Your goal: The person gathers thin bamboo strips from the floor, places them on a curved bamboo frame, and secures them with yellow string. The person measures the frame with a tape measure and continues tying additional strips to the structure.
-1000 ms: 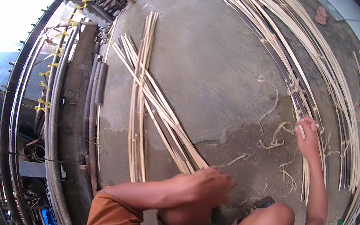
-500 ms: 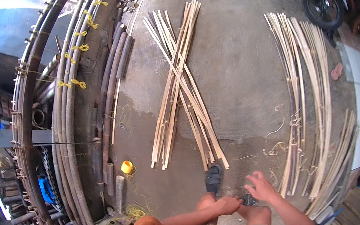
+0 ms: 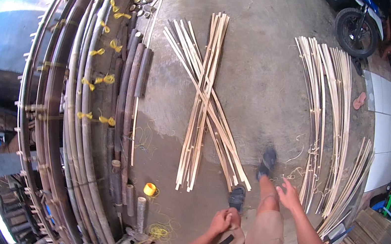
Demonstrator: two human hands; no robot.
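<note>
Over my left knee, my left hand is closed with its fingers curled; whatever it may hold is hidden. My right hand is held out beside my right shin, fingers apart and nothing in it. Ahead on the floor, two bundles of thin split bamboo strips lie crossed in an X, the near ends by my left sandal. Beyond my right hand, more bamboo strips lie in long rows. My right sandal is blurred by motion.
On the left, long bamboo poles with yellow ties stand beside shorter dark poles. A yellow cup-like object and tangled yellow string lie near my left side. A motorbike stands far right, above white tiles.
My right foot has stepped forward and my legs have straightened. My left hand has moved back toward my left knee, apart from the right leg. The view has shifted; the crossed bundles lie as before.
</note>
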